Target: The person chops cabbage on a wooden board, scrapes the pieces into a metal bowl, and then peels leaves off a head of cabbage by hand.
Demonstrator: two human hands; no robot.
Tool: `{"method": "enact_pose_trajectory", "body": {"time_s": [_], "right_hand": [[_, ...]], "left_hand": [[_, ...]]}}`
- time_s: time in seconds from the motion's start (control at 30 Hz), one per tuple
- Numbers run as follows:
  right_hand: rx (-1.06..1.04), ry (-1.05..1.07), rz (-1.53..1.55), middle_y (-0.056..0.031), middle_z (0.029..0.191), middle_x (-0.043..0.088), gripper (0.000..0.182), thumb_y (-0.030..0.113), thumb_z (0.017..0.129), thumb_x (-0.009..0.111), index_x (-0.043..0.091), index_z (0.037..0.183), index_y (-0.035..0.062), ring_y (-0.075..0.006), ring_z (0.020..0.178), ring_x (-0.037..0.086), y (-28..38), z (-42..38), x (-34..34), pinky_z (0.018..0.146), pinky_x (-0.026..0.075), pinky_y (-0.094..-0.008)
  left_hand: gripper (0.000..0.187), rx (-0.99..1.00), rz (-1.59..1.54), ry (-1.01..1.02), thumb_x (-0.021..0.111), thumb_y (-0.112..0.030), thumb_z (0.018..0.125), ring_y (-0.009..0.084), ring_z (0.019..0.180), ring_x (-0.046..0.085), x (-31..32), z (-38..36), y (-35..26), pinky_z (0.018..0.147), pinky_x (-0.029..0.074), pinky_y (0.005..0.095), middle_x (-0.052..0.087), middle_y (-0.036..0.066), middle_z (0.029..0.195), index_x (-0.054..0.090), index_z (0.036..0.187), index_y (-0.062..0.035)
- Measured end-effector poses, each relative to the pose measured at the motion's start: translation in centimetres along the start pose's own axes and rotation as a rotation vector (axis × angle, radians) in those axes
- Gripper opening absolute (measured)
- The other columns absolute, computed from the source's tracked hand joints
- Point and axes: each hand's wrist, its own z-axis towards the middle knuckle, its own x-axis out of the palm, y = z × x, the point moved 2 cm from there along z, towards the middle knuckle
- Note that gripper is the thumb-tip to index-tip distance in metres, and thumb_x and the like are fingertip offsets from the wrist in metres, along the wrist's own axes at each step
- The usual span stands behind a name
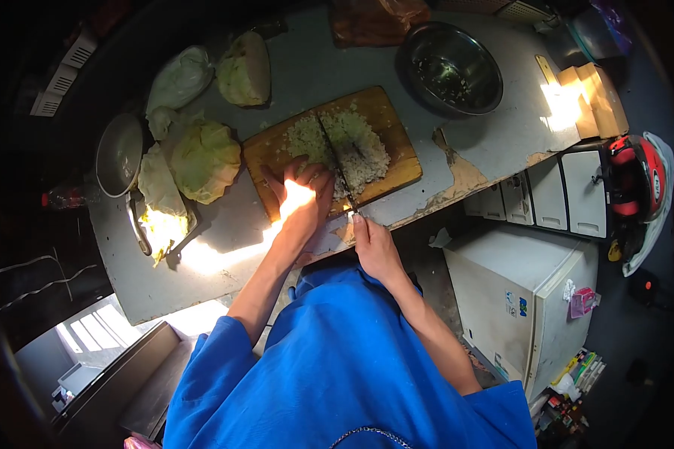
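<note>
Across a wooden cutting board (406, 166) lies a spread of finely chopped cabbage (371, 153). My right hand (377, 247) is closed round the handle of a knife (332, 152), at the board's near edge. The blade points away from me and rests over the chopped pieces. To the left of the blade, my left hand (304, 191) lies on the board against the chopped cabbage, fingers apart and partly in bright sunlight. Further left on the table are a cabbage head (204, 161) with loose outer leaves and a cut cabbage piece (245, 71).
A steel bowl (451, 69) with some chopped bits stands back right, near an orange-brown bag (378, 22). At left are a round pan (120, 156) and a plastic bag (180, 77). The worn table edge (457, 187) faces a white fridge (502, 280); a red helmet (648, 176) sits right.
</note>
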Motion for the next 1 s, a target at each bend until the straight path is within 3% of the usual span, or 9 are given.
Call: {"method": "enact_pose_trajectory", "body": {"time_s": [0.03, 0.1, 0.13, 0.2, 0.63, 0.8, 0.87, 0.9, 1.0], "right_hand": [[-0.004, -0.001, 0.005, -0.0283, 0.08, 0.061, 0.038, 0.03, 0.107, 0.045, 0.056, 0.09, -0.0024, -0.0518, 0.082, 0.058, 0.0, 0.0, 0.0, 0.069, 0.046, -0.0525], [-0.004, 0.004, 0.013, -0.0282, 0.081, 0.061, 0.038, 0.03, 0.107, 0.045, 0.056, 0.09, -0.0025, -0.0517, 0.082, 0.058, 0.3, 0.0, -0.1, 0.069, 0.046, -0.0524], [-0.009, 0.006, 0.022, -0.0281, 0.081, 0.061, 0.038, 0.03, 0.107, 0.044, 0.056, 0.09, -0.0025, -0.0516, 0.082, 0.058, 0.5, 0.0, -0.2, 0.069, 0.046, -0.0523], [-0.001, 0.017, 0.016, -0.0283, 0.081, 0.061, 0.039, 0.03, 0.107, 0.044, 0.057, 0.09, -0.0026, -0.0516, 0.082, 0.058, 0.7, 0.1, -0.2, 0.069, 0.046, -0.0525], [0.04, 0.067, -0.032, -0.0329, 0.086, 0.063, 0.041, 0.031, 0.107, 0.043, 0.059, 0.094, -0.0049, -0.0547, 0.09, 0.059, -0.5, 1.0, 0.1, 0.076, 0.047, -0.0571], [0.049, 0.008, -0.108, -0.0317, 0.085, 0.063, 0.044, 0.034, 0.107, 0.042, 0.059, 0.093, -0.0044, -0.054, 0.088, 0.058, -0.3, 0.6, 0.1, 0.074, 0.047, -0.055], [-0.004, 0.058, 0.033, -0.0194, 0.066, 0.054, 0.05, 0.037, 0.109, 0.041, 0.054, 0.082, -0.0028, -0.0315, 0.062, 0.055, -1.1, 0.9, -0.4, 0.064, 0.046, -0.0441], [0.041, 0.092, 0.028, -0.0139, 0.063, 0.052, 0.051, 0.039, 0.109, 0.041, 0.054, 0.081, -0.0016, -0.0233, 0.06, 0.053, -0.7, 0.8, -1.1, 0.062, 0.045, -0.0419], [0.02, 0.045, 0.012, -0.0105, 0.061, 0.053, 0.051, 0.039, 0.109, 0.04, 0.054, 0.08, -0.0007, -0.0219, 0.057, 0.052, -0.1, 0.4, -1.9, 0.061, 0.045, -0.041]], "left_hand": [[0.013, -0.005, 0.0, 0.004, 0.077, -0.018, 0.08, 0.0303, 0.12, 0.056, 0.2, -0.2, 0.4, 0.11, 0.026, 0.0654, 0.072, -0.001, 0.104, 0.077, 0.093, -0.0157], [0.016, 0.057, -0.069, 0.073, 0.076, -0.018, 0.081, 0.0333, 0.122, 0.055, 0.5, -0.3, 0.9, 0.108, 0.039, 0.052, 0.072, 0.003, 0.107, 0.078, 0.097, -0.0138], [0.016, 0.053, -0.068, 0.077, 0.076, -0.018, 0.081, 0.0333, 0.122, 0.055, 0.3, -0.3, 0.7, 0.108, 0.039, 0.052, 0.072, 0.003, 0.107, 0.078, 0.097, -0.0138], [0.016, -0.013, -0.099, 0.057, 0.076, -0.017, 0.082, 0.0357, 0.123, 0.054, -0.4, -0.3, 0.2, 0.101, 0.048, 0.0426, 0.072, 0.005, 0.108, 0.078, 0.097, -0.0119], [0.015, -0.077, -0.085, 0.108, 0.078, -0.016, 0.08, 0.0345, 0.125, 0.053, -0.2, -0.3, -0.1, 0.105, 0.045, 0.0459, 0.073, 0.002, 0.109, 0.079, 0.095, -0.0137], [0.013, -0.09, -0.087, 0.097, 0.077, -0.015, 0.08, 0.0332, 0.124, 0.053, -0.5, 0.2, -0.4, 0.104, 0.045, 0.0458, 0.073, 0.002, 0.109, 0.078, 0.093, -0.0134], [0.014, -0.003, -0.053, 0.11, 0.077, -0.014, 0.08, 0.0332, 0.124, 0.053, -0.3, -0.1, 0.6, 0.104, 0.046, 0.0445, 0.072, 0.002, 0.109, 0.078, 0.094, -0.0131], [0.014, 0.071, -0.024, 0.125, 0.076, -0.014, 0.08, 0.0332, 0.124, 0.054, -0.6, 0.1, 0.4, 0.103, 0.047, 0.0432, 0.072, 0.003, 0.11, 0.078, 0.094, -0.0127], [0.014, -0.099, -0.166, 0.066, 0.076, -0.013, 0.08, 0.0321, 0.123, 0.054, -2.0, 0.7, 0.1, 0.101, 0.049, 0.0424, 0.071, 0.002, 0.112, 0.078, 0.094, -0.0134]]}}
